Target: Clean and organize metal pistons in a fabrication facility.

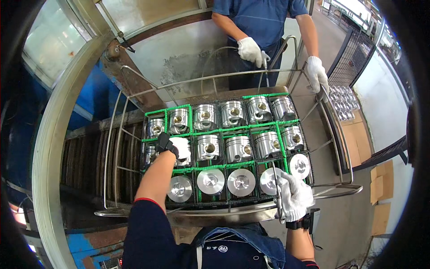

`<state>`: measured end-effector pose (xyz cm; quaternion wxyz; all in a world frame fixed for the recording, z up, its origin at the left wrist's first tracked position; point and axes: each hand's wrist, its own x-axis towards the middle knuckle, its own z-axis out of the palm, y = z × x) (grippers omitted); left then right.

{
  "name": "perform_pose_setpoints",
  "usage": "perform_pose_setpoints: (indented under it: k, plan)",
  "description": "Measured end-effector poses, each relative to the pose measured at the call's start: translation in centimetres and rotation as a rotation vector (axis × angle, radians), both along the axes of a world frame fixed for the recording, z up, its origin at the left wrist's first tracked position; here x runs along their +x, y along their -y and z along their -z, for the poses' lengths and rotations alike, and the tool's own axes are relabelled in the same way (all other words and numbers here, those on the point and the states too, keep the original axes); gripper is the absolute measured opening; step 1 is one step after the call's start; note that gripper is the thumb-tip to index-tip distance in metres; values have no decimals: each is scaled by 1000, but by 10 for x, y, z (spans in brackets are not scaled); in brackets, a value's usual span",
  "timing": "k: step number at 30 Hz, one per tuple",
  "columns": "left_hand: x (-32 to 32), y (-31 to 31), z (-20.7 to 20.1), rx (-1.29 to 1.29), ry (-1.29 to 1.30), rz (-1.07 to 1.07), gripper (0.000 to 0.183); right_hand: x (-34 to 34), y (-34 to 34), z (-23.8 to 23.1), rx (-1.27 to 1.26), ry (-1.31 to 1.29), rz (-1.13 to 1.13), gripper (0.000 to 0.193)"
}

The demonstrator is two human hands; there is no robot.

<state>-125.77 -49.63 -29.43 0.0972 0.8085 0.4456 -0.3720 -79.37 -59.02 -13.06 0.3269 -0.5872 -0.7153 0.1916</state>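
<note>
Silvery pistons stand in rows in a rack whose dividers are partly wrapped in green. My left hand, in a white glove, lies over a piston at the left of the middle row; its fingers cannot be made out. At the near right corner, my gloved right hand is closed around a slim metal air gun. The gun's thin tube points away from me, over a piston in the near row. Pistons in that row show their round crowns; those farther back show their sides and pin holes.
A metal rail frame surrounds the rack. Across from me, a person in blue holds another air gun in one gloved hand and rests the other on the rail. More metal parts and cardboard lie at right. A steel post rises at left.
</note>
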Motion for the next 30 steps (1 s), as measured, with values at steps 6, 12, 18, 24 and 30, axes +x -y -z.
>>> perform_pose_setpoints:
  k: [6,12,18,24,30]
  plan:
    - [61,15,-105,164,129,-591,71,7,1,4,138,32,37,21]
    - [84,3,-103,233,239,-655,56,2,-2,3,76,64,37,19]
    - [130,-28,-49,351,492,-538,69,-1,2,1,-14,92,97,20]
    - [106,-49,-41,74,353,-537,55,-6,3,-7,98,149,74,17]
    - [155,-12,-99,282,351,-418,78,0,2,-10,-54,163,92,19]
